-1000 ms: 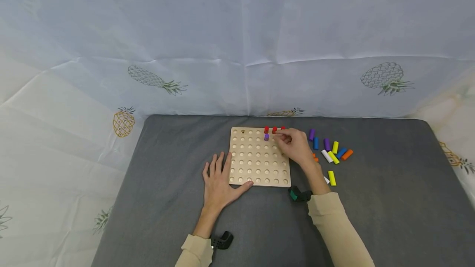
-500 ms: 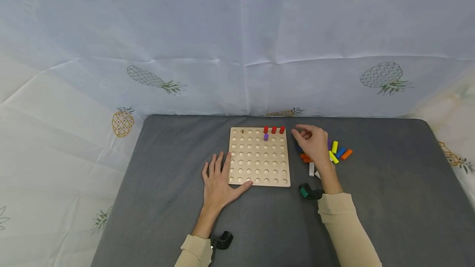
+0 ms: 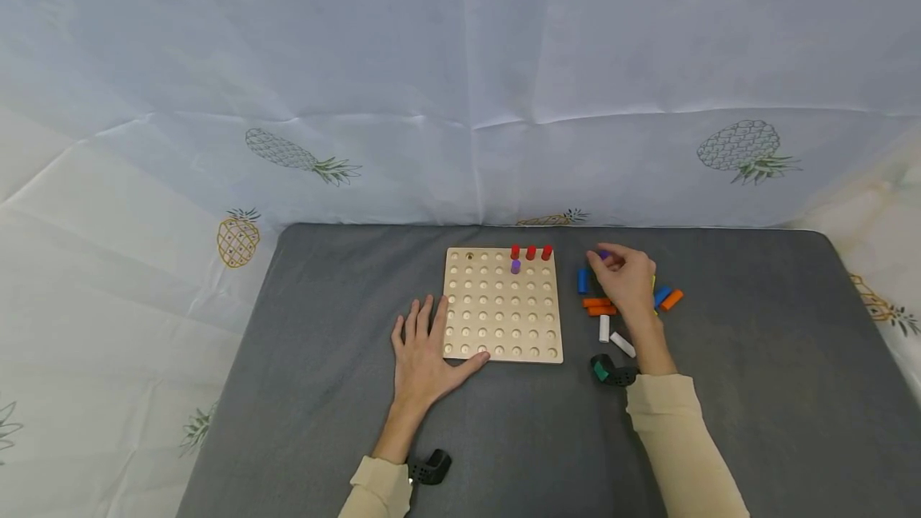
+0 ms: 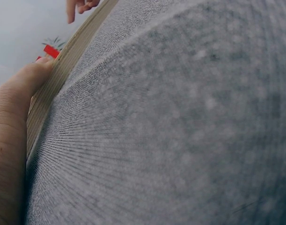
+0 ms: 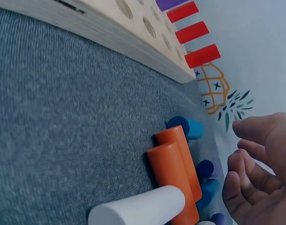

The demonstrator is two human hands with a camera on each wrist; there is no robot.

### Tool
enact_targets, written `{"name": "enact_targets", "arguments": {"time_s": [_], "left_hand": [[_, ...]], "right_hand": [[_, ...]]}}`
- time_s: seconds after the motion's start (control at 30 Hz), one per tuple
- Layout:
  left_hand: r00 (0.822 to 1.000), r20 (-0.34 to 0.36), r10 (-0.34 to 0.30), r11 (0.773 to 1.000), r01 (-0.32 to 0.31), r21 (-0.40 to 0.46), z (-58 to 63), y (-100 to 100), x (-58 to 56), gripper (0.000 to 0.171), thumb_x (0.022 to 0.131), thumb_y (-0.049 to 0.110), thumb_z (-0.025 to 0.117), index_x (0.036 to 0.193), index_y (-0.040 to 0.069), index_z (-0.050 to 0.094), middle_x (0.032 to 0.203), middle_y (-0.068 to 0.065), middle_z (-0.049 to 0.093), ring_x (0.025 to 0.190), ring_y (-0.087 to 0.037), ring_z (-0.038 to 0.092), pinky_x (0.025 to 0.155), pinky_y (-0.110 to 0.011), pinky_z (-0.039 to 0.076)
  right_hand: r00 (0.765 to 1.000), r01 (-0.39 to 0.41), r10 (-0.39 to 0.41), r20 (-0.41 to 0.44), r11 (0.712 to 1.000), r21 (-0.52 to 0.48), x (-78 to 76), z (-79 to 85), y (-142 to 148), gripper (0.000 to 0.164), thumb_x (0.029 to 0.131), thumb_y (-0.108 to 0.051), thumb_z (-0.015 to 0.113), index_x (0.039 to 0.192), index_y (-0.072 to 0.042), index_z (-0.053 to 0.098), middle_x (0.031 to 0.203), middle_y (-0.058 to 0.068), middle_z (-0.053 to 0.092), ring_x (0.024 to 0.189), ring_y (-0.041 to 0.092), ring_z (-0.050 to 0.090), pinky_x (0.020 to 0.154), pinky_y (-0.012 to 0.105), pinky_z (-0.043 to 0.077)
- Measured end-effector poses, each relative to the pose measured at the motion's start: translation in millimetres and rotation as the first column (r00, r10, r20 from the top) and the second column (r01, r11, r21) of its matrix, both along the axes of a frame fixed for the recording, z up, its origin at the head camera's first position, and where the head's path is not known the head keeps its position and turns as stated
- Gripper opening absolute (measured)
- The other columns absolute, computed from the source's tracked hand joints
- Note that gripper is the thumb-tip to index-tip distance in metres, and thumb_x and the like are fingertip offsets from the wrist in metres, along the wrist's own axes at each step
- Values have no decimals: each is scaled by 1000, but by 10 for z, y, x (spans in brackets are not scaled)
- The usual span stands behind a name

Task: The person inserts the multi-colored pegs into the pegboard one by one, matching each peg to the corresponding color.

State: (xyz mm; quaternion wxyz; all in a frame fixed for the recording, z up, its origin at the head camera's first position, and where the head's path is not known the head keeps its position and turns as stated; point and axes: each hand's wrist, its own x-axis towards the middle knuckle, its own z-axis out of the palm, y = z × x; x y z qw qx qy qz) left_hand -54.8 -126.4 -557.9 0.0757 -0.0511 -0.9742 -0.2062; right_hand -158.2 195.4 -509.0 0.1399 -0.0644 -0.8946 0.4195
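Observation:
A pale wooden board [image 3: 493, 324] with rows of holes lies on the table. Three red pegs [image 3: 531, 253] stand in its far row, and one purple peg [image 3: 516, 266] is just in front of them. My left hand [image 3: 424, 364] has its fingers spread at the board's left edge, thumb at the near edge. My right hand [image 3: 628, 284] is over the loose pegs right of the board. Under its fingertips is a loose purple peg [image 5: 206, 168]. In the right wrist view thumb and fingers are apart, with no peg seen between them.
Around the right hand lie a blue peg [image 3: 582, 280], two orange pegs [image 3: 599, 303], white pegs [image 3: 604, 328] and another orange peg [image 3: 672, 299]. The hand partly hides several more. A grey cloth covers the table [image 3: 302, 390]; a pineapple-print curtain [image 3: 432, 62] hangs behind.
My right hand has left the far right corner of the board, where a third red peg now shows fully, and moved right over the loose pegs. The left hand has stayed put.

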Motion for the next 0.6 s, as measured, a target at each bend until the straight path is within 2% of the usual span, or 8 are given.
{"name": "enact_targets", "arguments": {"time_s": [0.23, 0.6], "left_hand": [[1000, 17, 2, 1000, -1, -6, -5, -3, -5, 116, 72, 83, 66, 163, 20, 30, 163, -16, 38, 154, -40, 31, 123, -64, 17], [1000, -8, -4, 1000, 4, -7, -18, -3, -8, 115, 73, 86, 62, 162, 20, 30, 163, -16, 39, 153, -40, 32, 122, -65, 18]], "right_hand": [[998, 54, -54, 43, 998, 15, -25, -6, 36, 31, 94, -17, 73, 116, 5, 75, 79, 25, 71, 50, -14, 42, 51, 12, 38], [983, 104, -112, 147, 993, 63, -56, 15, 53, 31, 94, -19, 72, 114, 5, 76, 76, 22, 70, 53, 4, 48, 55, 21, 41]]}}
